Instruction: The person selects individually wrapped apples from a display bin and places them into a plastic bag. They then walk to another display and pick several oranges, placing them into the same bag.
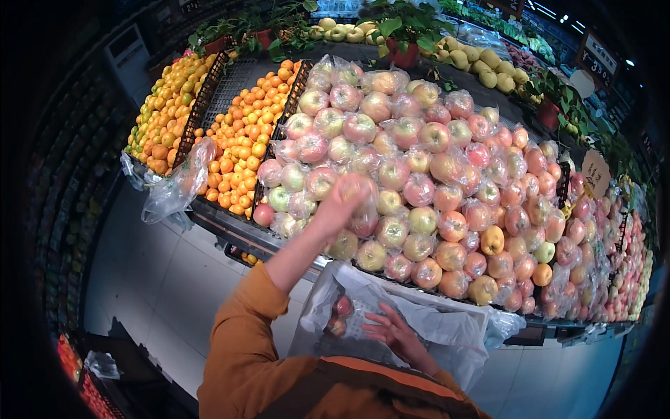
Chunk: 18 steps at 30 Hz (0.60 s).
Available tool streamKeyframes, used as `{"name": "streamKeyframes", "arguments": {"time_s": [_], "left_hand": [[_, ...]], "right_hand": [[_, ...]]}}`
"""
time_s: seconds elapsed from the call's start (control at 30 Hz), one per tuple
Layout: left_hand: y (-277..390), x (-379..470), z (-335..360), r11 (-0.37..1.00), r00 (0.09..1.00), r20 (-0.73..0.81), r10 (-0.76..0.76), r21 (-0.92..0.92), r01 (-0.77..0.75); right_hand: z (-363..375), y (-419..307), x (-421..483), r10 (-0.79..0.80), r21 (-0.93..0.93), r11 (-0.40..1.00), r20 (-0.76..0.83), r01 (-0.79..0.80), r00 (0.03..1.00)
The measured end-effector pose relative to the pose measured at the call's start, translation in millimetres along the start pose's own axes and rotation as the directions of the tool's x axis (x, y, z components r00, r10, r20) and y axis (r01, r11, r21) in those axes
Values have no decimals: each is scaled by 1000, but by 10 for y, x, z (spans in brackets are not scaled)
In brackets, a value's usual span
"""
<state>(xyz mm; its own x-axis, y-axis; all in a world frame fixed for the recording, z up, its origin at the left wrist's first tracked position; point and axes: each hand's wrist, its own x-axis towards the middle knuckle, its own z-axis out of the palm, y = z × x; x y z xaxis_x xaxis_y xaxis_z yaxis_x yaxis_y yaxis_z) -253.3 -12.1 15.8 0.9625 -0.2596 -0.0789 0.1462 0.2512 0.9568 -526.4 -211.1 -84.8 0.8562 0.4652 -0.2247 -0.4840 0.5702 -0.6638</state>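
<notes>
My left hand, slightly blurred, is over the near left part of a large heap of plastic-wrapped apples. Its fingers are around a wrapped apple, partly covered by the hand. My right hand hangs with spread fingers and nothing in it above a lined crate. Inside that crate a few red apples lie at the left on a pale tray or padding. White sheeting drapes over the crate's right side.
Mandarins and yellow-green citrus fill sections left of the apples, divided by black plastic crate walls. A clear plastic bag hangs over the stand's front edge. Potted plants and yellow pears line the back. A paper sign stands at right.
</notes>
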Motion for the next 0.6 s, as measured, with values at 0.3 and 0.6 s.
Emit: {"name": "streamKeyframes", "arguments": {"time_s": [0.3, 0.6], "left_hand": [[886, 2926, -175, 982, 937, -327, 123, 178, -67], [681, 3229, 67, 474, 879, -187, 438, 879, -49]], "right_hand": [[-427, 255, -234, 137, -22, 990, -88, -139, 987], [-574, 350, -311, 133, 25, 991, -189, -130, 973]]}}
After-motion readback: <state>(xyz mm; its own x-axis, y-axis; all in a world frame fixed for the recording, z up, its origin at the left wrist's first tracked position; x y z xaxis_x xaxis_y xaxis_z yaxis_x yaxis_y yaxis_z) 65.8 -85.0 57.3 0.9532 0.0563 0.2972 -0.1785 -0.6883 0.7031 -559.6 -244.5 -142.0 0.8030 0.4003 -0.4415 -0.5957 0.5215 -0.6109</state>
